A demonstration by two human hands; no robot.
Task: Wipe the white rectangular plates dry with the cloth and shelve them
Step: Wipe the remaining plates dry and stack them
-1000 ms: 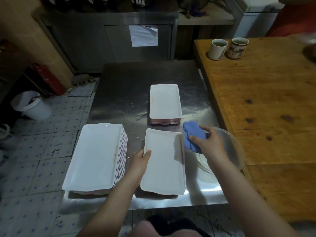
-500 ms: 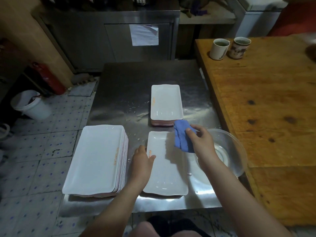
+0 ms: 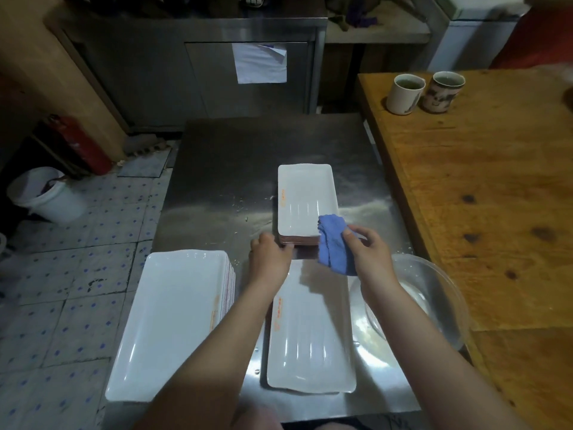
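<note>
Steel tabletop [image 3: 217,169], dim light. The single plate [image 3: 310,336] lies at the front edge, right of centre. The hands are apart: left hand [image 3: 271,259] curls over its far left corner, right hand [image 3: 369,252] pinches the blue cloth [image 3: 333,243] just above its far end. A tall stack [image 3: 173,321] sits at the front left corner.

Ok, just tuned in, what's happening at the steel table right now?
A person is drying white plates. One plate lies alone near the front edge of the steel table. The left hand is at its far end, though whether it grips is hidden. The right hand holds a blue cloth over that end. A tall stack sits to the left, a short stack farther back, and a clear bowl to the right.
</note>
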